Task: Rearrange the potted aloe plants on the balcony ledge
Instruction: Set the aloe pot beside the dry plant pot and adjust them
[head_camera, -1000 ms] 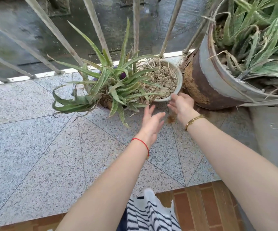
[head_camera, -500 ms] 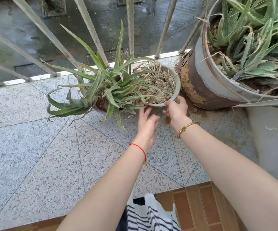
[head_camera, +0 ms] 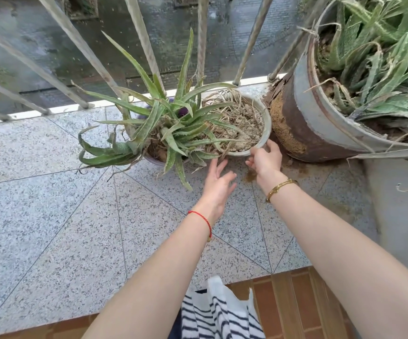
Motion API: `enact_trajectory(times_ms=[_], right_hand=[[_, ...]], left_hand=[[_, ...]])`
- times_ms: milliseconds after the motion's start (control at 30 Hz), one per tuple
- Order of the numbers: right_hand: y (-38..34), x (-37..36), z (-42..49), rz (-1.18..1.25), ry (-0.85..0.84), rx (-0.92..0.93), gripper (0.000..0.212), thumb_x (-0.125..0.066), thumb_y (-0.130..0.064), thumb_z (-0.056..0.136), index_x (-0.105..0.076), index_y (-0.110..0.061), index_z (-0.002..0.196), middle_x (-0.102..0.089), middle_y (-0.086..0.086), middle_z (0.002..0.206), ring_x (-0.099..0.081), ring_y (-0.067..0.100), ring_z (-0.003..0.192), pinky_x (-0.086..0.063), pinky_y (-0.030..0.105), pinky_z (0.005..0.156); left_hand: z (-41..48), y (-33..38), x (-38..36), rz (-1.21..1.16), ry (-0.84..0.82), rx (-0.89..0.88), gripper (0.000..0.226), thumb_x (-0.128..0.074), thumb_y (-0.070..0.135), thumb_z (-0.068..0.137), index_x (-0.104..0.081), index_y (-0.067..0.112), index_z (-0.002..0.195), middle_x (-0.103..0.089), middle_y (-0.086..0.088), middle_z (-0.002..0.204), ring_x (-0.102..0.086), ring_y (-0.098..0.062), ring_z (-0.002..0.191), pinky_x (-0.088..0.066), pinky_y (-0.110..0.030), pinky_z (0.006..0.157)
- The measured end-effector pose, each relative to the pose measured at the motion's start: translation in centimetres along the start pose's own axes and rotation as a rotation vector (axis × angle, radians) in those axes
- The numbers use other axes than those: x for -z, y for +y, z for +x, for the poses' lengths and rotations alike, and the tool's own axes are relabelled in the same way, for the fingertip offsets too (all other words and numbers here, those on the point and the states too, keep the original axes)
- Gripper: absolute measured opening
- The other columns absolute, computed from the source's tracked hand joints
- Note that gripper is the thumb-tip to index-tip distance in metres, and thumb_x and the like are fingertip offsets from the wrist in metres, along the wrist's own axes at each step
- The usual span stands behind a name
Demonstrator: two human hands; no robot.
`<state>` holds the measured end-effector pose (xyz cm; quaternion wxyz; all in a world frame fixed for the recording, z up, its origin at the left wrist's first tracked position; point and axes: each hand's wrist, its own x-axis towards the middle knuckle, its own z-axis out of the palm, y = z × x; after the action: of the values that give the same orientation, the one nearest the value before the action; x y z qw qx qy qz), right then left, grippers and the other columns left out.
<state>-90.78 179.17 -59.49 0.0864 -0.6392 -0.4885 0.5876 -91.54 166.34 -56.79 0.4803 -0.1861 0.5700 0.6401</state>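
Aloe pot (head_camera: 266,133): round, pale rim; right hand (head_camera: 265,160) grip clamped; left hand (head_camera: 218,184) splayed.

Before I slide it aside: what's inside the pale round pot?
The pale pot holds dry clumpy soil and withered straw-like leaves. Green aloe leaves cover its left part.

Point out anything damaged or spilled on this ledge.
The big metal pot on the right is rusted through low on its side, its skin flaking. Brown crumbs and a stain lie on the ledge beside it.
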Motion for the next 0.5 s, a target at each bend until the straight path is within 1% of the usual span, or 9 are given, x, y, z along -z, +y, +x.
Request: enact_trajectory(times_ms=[100, 133, 200, 267, 333, 367, 400, 433, 500], right_hand=[[0.6, -0.5, -0.9, 0.066, 0.077, -0.019, 0.045, -0.060, -0.018, 0.093, -0.049, -0.013, 0.136, -0.064, 0.008, 0.114, -0.058, 0.011, 0.062, -0.058, 0.030, 0.068], [0.8, -0.8, -1.4, 0.080, 0.133, -0.031, 0.038, -0.059, -0.024, 0.093, -0.051, -0.010, 0.128, -0.063, 0.009, 0.111, -0.060, 0.015, 0.069, -0.059, 0.036, 0.077], [1.5, -1.7, -2.4, 0.119, 0.245, -0.074, 0.019, -0.052, -0.025, 0.096, -0.051, -0.010, 0.106, -0.061, 0.013, 0.105, -0.058, 0.025, 0.085, -0.052, 0.046, 0.092], [2.3, -2.3, -3.8, 0.138, 0.271, -0.142, 0.016, -0.041, -0.022, 0.098, -0.051, -0.010, 0.097, -0.059, 0.013, 0.097, -0.056, 0.027, 0.086, -0.051, 0.046, 0.089], [3.0, -2.8, -5.0, 0.229, 0.194, -0.202, 0.034, -0.034, -0.024, 0.102, -0.062, -0.006, 0.095, -0.063, 0.008, 0.086, -0.059, 0.020, 0.071, -0.054, 0.033, 0.069], [3.3, -2.9, -5.4, 0.282, 0.167, -0.221, 0.041, -0.032, -0.027, 0.103, -0.066, -0.005, 0.095, -0.064, 0.005, 0.082, -0.057, 0.016, 0.065, -0.050, 0.026, 0.061], [3.4, -3.0, -5.6, 0.312, 0.163, -0.225, 0.044, -0.032, -0.030, 0.103, -0.067, -0.004, 0.097, -0.065, 0.004, 0.082, -0.056, 0.014, 0.064, -0.047, 0.023, 0.058], [3.4, -2.9, -5.5, 0.328, 0.172, -0.211, 0.044, -0.033, -0.033, 0.103, -0.066, -0.005, 0.101, -0.064, 0.004, 0.086, -0.055, 0.014, 0.067, -0.045, 0.023, 0.061], [2.8, -2.3, -4.6, 0.359, 0.200, -0.165, 0.045, -0.033, -0.037, 0.102, -0.063, -0.007, 0.116, -0.059, 0.002, 0.104, -0.052, 0.015, 0.087, -0.041, 0.027, 0.077]], left_hand=[[-0.2, -0.4, 0.9, -0.021, 0.017, 0.029, 0.077, -0.051, -0.006, 0.093, -0.021, 0.029, 0.156, -0.038, -0.005, 0.156, -0.050, -0.021, 0.128, -0.042, -0.044, 0.111], [-0.3, -0.6, 1.5, -0.022, 0.027, 0.049, 0.074, -0.051, -0.005, 0.094, -0.024, 0.028, 0.155, -0.039, -0.006, 0.155, -0.052, -0.021, 0.125, -0.043, -0.044, 0.110], [-0.5, -1.1, 3.1, -0.018, 0.065, 0.108, 0.063, -0.049, 0.000, 0.097, -0.030, 0.022, 0.153, -0.043, -0.009, 0.152, -0.052, -0.024, 0.128, -0.043, -0.044, 0.110], [-0.7, -1.5, 5.3, -0.032, 0.150, 0.167, 0.055, -0.046, 0.004, 0.100, -0.032, 0.016, 0.152, -0.049, -0.010, 0.149, -0.050, -0.027, 0.133, -0.043, -0.043, 0.110], [-0.8, -1.2, 8.0, -0.072, 0.250, 0.167, 0.051, -0.042, 0.004, 0.102, -0.033, 0.014, 0.151, -0.052, -0.009, 0.147, -0.052, -0.026, 0.132, -0.042, -0.042, 0.112], [-0.9, -0.9, 9.3, -0.092, 0.293, 0.143, 0.049, -0.040, 0.003, 0.103, -0.036, 0.014, 0.150, -0.052, -0.008, 0.147, -0.052, -0.026, 0.131, -0.041, -0.042, 0.112], [-1.0, -0.4, 10.6, -0.111, 0.333, 0.112, 0.047, -0.037, 0.003, 0.103, -0.039, 0.016, 0.148, -0.052, -0.007, 0.147, -0.053, -0.025, 0.131, -0.042, -0.041, 0.112], [-1.0, 0.3, 11.8, -0.131, 0.369, 0.076, 0.045, -0.035, 0.002, 0.103, -0.042, 0.018, 0.146, -0.052, -0.006, 0.146, -0.053, -0.024, 0.130, -0.043, -0.041, 0.111], [-0.8, 1.5, 13.8, -0.172, 0.418, 0.002, 0.046, -0.034, 0.001, 0.104, -0.043, 0.020, 0.144, -0.050, -0.005, 0.148, -0.053, -0.023, 0.131, -0.043, -0.040, 0.111]])
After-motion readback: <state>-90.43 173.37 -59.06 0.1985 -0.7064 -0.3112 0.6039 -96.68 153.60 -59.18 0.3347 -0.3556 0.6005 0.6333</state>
